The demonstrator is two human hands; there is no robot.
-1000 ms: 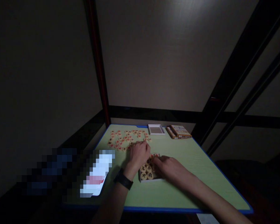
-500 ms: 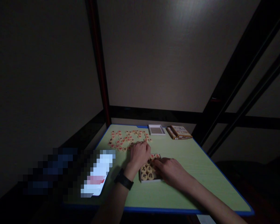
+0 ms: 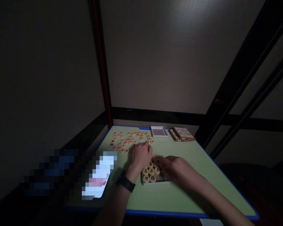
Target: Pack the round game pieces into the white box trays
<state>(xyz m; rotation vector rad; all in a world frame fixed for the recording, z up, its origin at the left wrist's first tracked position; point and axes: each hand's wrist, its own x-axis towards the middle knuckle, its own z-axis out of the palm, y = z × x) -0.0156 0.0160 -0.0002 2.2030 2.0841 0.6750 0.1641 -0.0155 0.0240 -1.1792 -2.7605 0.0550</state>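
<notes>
1. Right hand: its fingers bend down over the right side of the box; whether they pinch anything, I cannot tell.
2. Left hand: its fingers curl near the box's far left side; what they hold, if anything, is hidden. A dark band circles its wrist.
3. Round pieces, marked black or red, lie in the box, close together at its left.
4. Loose pieces lie scattered on the green table, beyond the left hand.
5. White tray sits far back, beside the packs. Left of the band glows a blurred screen.
</notes>
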